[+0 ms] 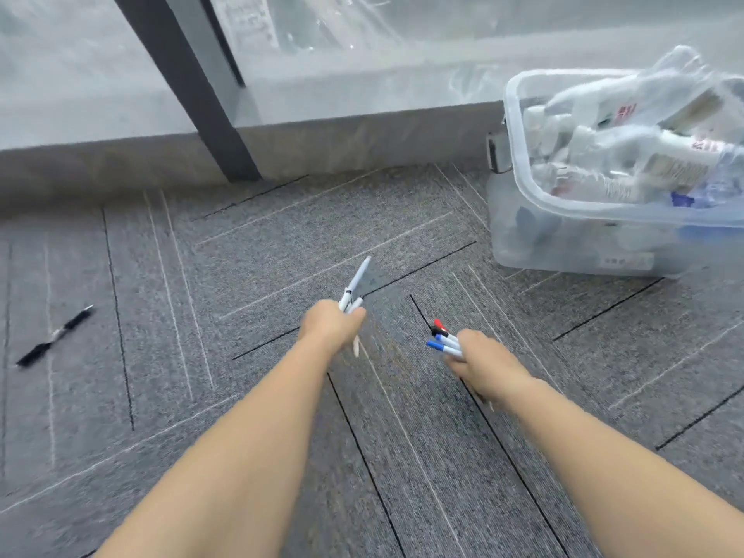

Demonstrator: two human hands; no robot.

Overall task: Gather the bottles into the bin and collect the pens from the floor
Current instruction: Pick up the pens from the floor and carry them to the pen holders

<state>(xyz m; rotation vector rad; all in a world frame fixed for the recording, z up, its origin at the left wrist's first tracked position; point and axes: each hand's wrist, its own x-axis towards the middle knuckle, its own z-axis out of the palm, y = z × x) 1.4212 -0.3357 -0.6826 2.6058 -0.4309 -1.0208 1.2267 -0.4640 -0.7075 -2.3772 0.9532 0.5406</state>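
Note:
My left hand [328,326] is closed around a few white pens [354,285], whose tips stick up past my fingers. A bundle of pens with red, black and blue caps [441,340] is gripped in my right hand [481,364]. One black pen [56,336] lies on the grey carpet far to the left. At the right stands a clear plastic bin [523,203] filled with white bottles [612,155].
Grey carpet tiles with thin light and dark lines cover the floor. A low grey sill and glass wall run along the back, with a dark slanted frame post [189,86]. The bin has a latch handle [497,153] on its left end.

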